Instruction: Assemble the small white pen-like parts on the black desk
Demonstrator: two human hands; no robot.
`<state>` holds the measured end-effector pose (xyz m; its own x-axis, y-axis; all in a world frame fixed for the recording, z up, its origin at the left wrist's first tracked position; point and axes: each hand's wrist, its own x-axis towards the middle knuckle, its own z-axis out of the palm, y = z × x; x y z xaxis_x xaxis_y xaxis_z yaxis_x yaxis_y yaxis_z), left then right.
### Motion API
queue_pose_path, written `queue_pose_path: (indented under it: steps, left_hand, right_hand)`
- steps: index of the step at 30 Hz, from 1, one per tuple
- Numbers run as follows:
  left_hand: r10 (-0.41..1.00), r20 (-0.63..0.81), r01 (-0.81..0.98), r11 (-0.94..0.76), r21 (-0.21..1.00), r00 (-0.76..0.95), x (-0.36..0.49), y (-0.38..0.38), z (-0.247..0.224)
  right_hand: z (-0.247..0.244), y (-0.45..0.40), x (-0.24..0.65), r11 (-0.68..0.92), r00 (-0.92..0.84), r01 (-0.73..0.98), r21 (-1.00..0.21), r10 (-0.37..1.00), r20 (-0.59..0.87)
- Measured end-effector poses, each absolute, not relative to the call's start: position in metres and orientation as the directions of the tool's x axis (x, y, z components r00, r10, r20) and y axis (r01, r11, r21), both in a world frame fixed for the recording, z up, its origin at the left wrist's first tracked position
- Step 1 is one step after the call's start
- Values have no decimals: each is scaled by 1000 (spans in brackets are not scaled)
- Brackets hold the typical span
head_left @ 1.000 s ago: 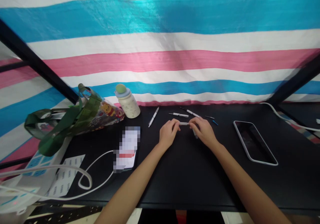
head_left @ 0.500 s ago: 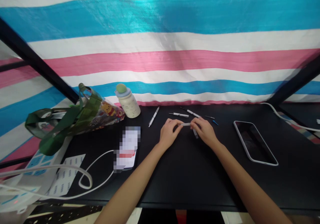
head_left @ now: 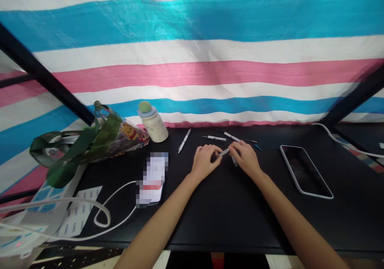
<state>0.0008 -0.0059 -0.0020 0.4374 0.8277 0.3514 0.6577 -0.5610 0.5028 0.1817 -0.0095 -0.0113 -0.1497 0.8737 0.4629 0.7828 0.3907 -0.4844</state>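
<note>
My left hand point(head_left: 204, 160) pinches one end of a short pale grey pen barrel point(head_left: 223, 152) between thumb and fingers. The fingertips of my right hand point(head_left: 244, 155) close on its other end, so the barrel spans the gap between both hands, slanting up to the right. Below the right fingers a second grey piece point(head_left: 235, 163) pokes out; whether it is gripped or lies on the table is unclear. Just beyond the hands are a white pen part with a thin tip point(head_left: 216, 138) and another white pen part point(head_left: 231, 136).
A white pen point(head_left: 184, 141) lies left of the hands. A small blue piece point(head_left: 258, 147) and a thin dark piece point(head_left: 251, 141) lie to the right. Phones flank my arms: one cabled point(head_left: 156, 181), one white-cased point(head_left: 306, 171). A bottle point(head_left: 155, 127) and a green bag point(head_left: 102, 141) stand at left.
The pen barrel has tilted from nearly level, its left end dropping towards me. My left fingers have shifted along with it; my right hand has hardly moved.
</note>
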Motion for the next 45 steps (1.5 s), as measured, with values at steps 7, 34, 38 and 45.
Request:
queue_pose_path:
  steps: [7, 34, 38, 45]
  left_hand:
    - [799, 293, 647, -598, 472, 525, 0, -6, -5]
    - [803, 278, 677, -595, 434, 527, 0, -7, -4]
    - [834, 279, 677, -550, 490, 476, 0, -7, -3]
    - [831, 272, 658, -551, 513, 485, 0, -6, -3]
  right_hand:
    - [-16, -5, 187, 393, -136, 765, -510, 873, 469]
    - [-24, -4, 186, 181, -64, 765, -618, 976, 207]
    - [-27, -2, 187, 253, -86, 651, -715, 961, 262]
    - [-24, -3, 182, 342, -112, 538, -770, 935, 337]
